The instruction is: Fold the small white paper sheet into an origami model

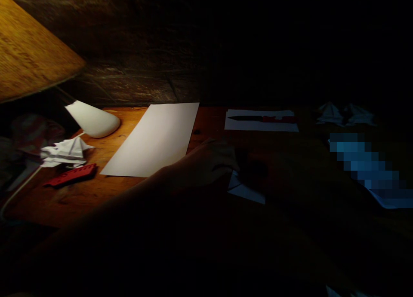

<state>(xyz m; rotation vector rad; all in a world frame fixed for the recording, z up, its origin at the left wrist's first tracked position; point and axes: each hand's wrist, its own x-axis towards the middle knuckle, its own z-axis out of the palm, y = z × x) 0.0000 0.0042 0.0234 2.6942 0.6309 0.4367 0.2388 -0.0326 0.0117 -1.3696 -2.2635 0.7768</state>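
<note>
We sit at a wooden table (pixel 64 206) in deep shadow, with a dark, rough wall (pixel 129 43) at our twelve o'clock and a tan lampshade (pixel 32 43) looming at ten o'clock, throwing its light on the table's left side. Taking the middle of the table as the clock's centre, a large white paper sheet (pixel 151 140) lies at eleven o'clock, tilted with its long axis running from lower left to upper right. At one o'clock, a smaller white sheet (pixel 258 126) carries a knife (pixel 248 118) lying lengthwise, its handle reddish toward the right. A white rounded object (pixel 93 120) sits at ten o'clock, above a folded paper piece (pixel 66 153) and a red toothed strip (pixel 71 175) at nine. Another folded paper piece (pixel 345 114) lies dim at two o'clock, and a blurred blue patch (pixel 361 161) at three hides whatever is there. Our left hand (pixel 206 163) is curled over a small folded paper (pixel 245 190), which lies toward four o'clock from it, its long axis slanting down to the right. The left hand is the nearer; whether it grips, we cannot tell. A dark shape beside it may be our right hand (pixel 254 170), its state lost in shadow.
</note>
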